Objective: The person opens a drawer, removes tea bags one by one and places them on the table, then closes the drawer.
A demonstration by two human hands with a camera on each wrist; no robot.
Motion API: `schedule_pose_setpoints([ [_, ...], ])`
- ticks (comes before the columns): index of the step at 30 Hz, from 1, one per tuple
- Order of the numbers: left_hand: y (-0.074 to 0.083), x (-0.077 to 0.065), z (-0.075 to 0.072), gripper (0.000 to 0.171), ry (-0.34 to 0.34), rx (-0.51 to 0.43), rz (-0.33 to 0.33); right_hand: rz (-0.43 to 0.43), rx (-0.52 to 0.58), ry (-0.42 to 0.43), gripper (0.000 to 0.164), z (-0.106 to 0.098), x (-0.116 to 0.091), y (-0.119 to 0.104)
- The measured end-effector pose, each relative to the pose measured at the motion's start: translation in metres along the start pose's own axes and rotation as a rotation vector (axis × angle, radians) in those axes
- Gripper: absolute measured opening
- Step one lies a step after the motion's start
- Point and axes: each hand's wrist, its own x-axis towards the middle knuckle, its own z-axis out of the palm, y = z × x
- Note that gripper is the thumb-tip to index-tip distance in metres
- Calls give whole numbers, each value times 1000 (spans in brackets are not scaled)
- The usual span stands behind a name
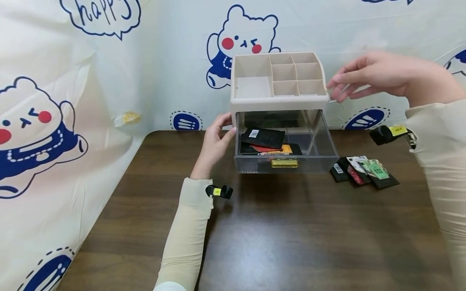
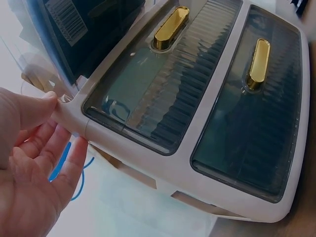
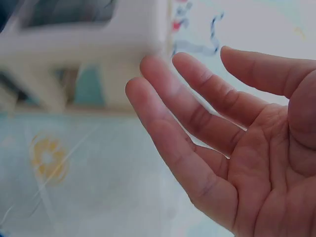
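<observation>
Along the near edge of the view, a brown wooden table (image 1: 276, 238) spreads out, with the left sleeve (image 1: 191, 226) laid over it. Beyond, on the right, small black packets (image 1: 380, 174) overlap in a loose fan, perhaps put just beside the storage box (image 1: 251, 104) so that each label can be seen.

Jutting towards the person from the box is a clear drawer (image 1: 251, 163), probably pulled out to lay its contents open. More packets (image 1: 263, 138) lie inside, towards its left, the top one black with a barcode. At the drawer's left, the left hand (image 1: 214, 147) pinches the box's side edge between thumb and fingers, seemingly to steady it. By the upper right corner, the right hand (image 1: 386, 76) is loose, fingers slightly spread and holding nothing; whether its fingertips touch the box I cannot tell.

The box stands towards the table's back: pale beige, rounded at the corners, its top split into one wide compartment and several small ones. Two lower drawers (image 2: 247, 128), closed, have ribbed see-through fronts and gold handles. Behind hangs a pale cloth (image 1: 174, 68) printed with bears.
</observation>
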Motion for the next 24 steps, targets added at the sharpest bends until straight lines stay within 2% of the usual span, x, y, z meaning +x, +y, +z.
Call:
schedule_pose_setpoints([
  [3,3,0,-1,38,4,-9,0,-35,-37,25,41,6,4,-25],
  [6,17,-2,-1,37,-1,-13,-3,-52,-71,35,41,13,6,-46],
  [9,30,-5,-1,37,-9,-7,-3,-74,-113,1,41,23,7,-64],
  [16,35,-7,-2,36,-13,1,-5,-94,-173,-199,38,50,21,-99],
  [24,34,-7,-1,35,-10,-8,11,-42,-285,-417,38,77,39,-114],
])
